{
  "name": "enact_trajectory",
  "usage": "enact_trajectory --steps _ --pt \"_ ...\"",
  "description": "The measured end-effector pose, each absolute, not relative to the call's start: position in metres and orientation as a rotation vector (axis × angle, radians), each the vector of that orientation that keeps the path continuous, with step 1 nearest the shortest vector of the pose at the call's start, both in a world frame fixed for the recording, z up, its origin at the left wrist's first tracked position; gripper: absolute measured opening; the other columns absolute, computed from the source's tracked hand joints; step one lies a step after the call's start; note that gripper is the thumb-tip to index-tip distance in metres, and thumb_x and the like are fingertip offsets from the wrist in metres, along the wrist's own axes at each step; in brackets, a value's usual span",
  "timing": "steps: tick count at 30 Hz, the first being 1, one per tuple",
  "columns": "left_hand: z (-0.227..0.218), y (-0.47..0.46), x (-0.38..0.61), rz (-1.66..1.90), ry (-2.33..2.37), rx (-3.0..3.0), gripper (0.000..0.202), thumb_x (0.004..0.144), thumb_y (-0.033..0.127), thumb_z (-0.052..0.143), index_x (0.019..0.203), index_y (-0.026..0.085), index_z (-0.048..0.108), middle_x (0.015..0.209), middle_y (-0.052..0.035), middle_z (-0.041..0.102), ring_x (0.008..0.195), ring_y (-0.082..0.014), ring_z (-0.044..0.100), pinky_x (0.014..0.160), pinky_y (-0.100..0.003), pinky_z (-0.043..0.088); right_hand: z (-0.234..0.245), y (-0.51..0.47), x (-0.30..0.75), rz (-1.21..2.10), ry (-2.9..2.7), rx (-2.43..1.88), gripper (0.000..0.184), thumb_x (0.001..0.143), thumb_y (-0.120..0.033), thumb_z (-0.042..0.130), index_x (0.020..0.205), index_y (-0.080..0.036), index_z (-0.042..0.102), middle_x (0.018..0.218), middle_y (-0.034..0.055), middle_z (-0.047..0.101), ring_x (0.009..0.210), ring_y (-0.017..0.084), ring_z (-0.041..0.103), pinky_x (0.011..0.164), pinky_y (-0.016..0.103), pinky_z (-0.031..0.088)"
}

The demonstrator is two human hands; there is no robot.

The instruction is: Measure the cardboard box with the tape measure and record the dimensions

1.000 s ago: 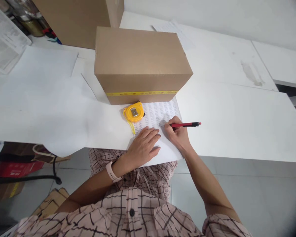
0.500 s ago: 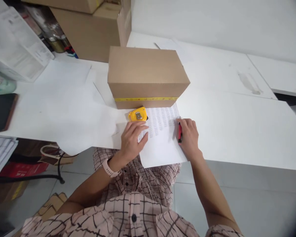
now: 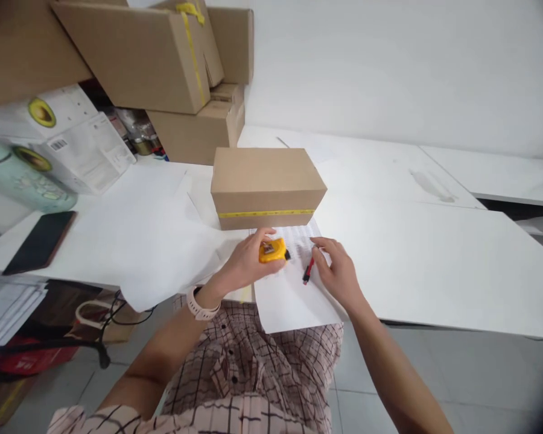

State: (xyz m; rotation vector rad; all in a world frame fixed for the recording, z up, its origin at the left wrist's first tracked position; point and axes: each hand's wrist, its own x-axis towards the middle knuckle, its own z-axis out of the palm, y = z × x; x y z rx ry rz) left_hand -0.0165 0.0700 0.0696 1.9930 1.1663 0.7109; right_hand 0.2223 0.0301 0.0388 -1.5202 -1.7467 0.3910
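My left hand (image 3: 247,263) is closed around a yellow tape measure (image 3: 272,250), lifted just above a printed sheet of paper (image 3: 294,289) at the table's front edge. A red pen (image 3: 308,271) lies on that sheet. My right hand (image 3: 337,268) hovers over the pen with fingers loosely spread, touching or nearly touching it. Behind the sheet stands a small brown cardboard box (image 3: 265,181) with a strip of yellow tape measure (image 3: 266,213) running along its front face.
Large white sheets (image 3: 149,229) cover the white table (image 3: 434,253) on the left. A black phone (image 3: 40,241) lies at the far left. Stacked cardboard boxes (image 3: 163,54), a white avocado-printed carton (image 3: 72,144) and a green bottle (image 3: 22,178) crowd the back left.
My left hand has picked up the tape measure from the table. My right hand has laid the pen down on the sheet and opened. The camera has tilted up.
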Motion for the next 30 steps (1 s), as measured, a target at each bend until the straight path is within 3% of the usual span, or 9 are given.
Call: enact_trajectory --steps 3,5,10,15,18,21,25,27,30 --pt "0.09 0.062 -0.015 0.719 0.791 1.775 0.052 0.085 0.042 0.071 0.128 0.026 0.047 0.117 -0.0112 0.071 0.1 -0.0245 0.072 0.076 -0.037 0.06 0.07 0.03 0.206 0.906 -1.671 -1.336 0.038 0.102 -0.05 0.046 0.116 -0.024 0.069 0.105 0.0083 0.074 0.093 0.023 0.067 0.081 0.04 0.056" --pt "0.099 0.062 -0.017 0.744 0.744 1.748 0.048 0.085 0.041 0.072 0.123 0.026 0.048 0.116 -0.0117 0.071 0.101 -0.0252 0.072 0.075 -0.036 0.06 0.084 0.033 0.198 1.066 -1.64 -1.294 0.043 0.102 -0.055 0.044 0.109 -0.021 0.07 0.09 0.0067 0.073 0.08 0.019 0.066 0.071 0.035 0.056" --pt "0.111 0.074 -0.034 0.737 0.753 1.815 0.043 0.084 0.039 0.071 0.118 0.026 0.049 0.115 -0.0114 0.07 0.104 -0.0256 0.072 0.077 -0.038 0.061 0.099 0.047 0.185 1.138 -1.59 -1.327 0.045 0.094 -0.062 0.056 0.078 -0.02 0.058 0.068 0.0001 0.06 0.06 0.013 0.058 0.054 0.028 0.048" --pt "0.143 0.098 -0.072 0.815 0.814 1.751 0.046 0.08 0.043 0.074 0.115 0.026 0.052 0.114 -0.0094 0.072 0.101 -0.0258 0.072 0.076 -0.037 0.059 0.129 0.079 0.182 1.087 -1.52 -1.24 0.049 0.089 -0.066 0.062 0.072 -0.023 0.048 0.06 -0.0037 0.054 0.054 0.011 0.052 0.053 0.027 0.045" --pt "0.169 0.122 -0.101 0.919 0.958 1.658 0.052 0.073 0.047 0.078 0.113 0.024 0.055 0.107 -0.008 0.074 0.091 -0.0261 0.072 0.072 -0.036 0.056 0.156 0.118 0.195 0.987 -1.444 -1.159 0.051 0.085 -0.068 0.065 0.07 -0.021 0.052 0.064 -0.0012 0.059 0.059 0.012 0.055 0.058 0.028 0.047" --pt "0.183 0.159 -0.128 1.068 1.09 1.571 0.05 0.072 0.048 0.078 0.11 0.021 0.06 0.099 -0.0057 0.074 0.089 -0.0244 0.07 0.074 -0.034 0.054 0.171 0.168 0.217 0.874 -1.335 -1.233 0.046 0.082 -0.061 0.072 0.069 -0.02 0.055 0.07 0.0012 0.061 0.067 0.013 0.058 0.065 0.028 0.05" --pt "0.177 0.217 -0.158 1.187 1.167 1.42 0.04 0.07 0.049 0.077 0.093 0.018 0.067 0.091 -0.0025 0.07 0.083 -0.018 0.064 0.068 -0.026 0.048 0.163 0.221 0.237 0.696 -1.266 -1.555 0.035 0.093 -0.046 0.058 0.072 -0.018 0.058 0.08 0.007 0.065 0.073 0.016 0.059 0.073 0.032 0.05" --pt "0.171 0.238 -0.166 1.152 1.205 1.368 0.04 0.066 0.049 0.078 0.089 0.018 0.068 0.086 -0.0014 0.07 0.079 -0.017 0.062 0.062 -0.024 0.046 0.155 0.236 0.237 0.614 -1.298 -1.719 0.034 0.096 -0.044 0.049 0.077 -0.018 0.059 0.088 0.0116 0.069 0.081 0.02 0.062 0.077 0.034 0.049" --pt "0.165 0.254 -0.169 1.081 1.222 1.346 0.041 0.061 0.05 0.08 0.083 0.018 0.068 0.08 -0.0019 0.069 0.071 -0.0178 0.062 0.055 -0.025 0.044 0.146 0.247 0.231 0.61 -1.342 -1.829 0.031 0.094 -0.046 0.051 0.089 -0.017 0.063 0.105 0.0164 0.072 0.098 0.028 0.064 0.087 0.037 0.049"
